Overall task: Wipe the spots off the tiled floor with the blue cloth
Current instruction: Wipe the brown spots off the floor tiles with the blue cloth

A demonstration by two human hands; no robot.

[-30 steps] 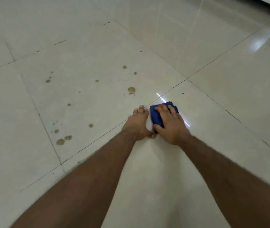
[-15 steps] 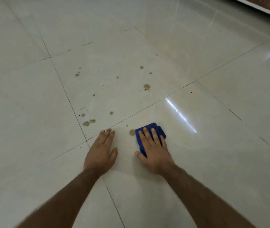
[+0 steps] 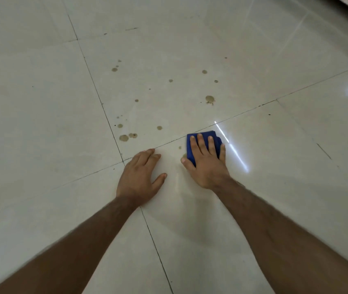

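right hand [image 3: 206, 164] flat, pressing cloth [image 3: 204, 137] down – nearest spot [image 3: 180, 147] just left of it, left hand [image 3: 140, 177] open, bracing – most spots beyond

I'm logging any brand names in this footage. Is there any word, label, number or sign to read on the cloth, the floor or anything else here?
None. The blue cloth under the right hand shows no tag or print. The tiled floor bears only brown spots and grout lines. The left hand rests flat on bare tile.
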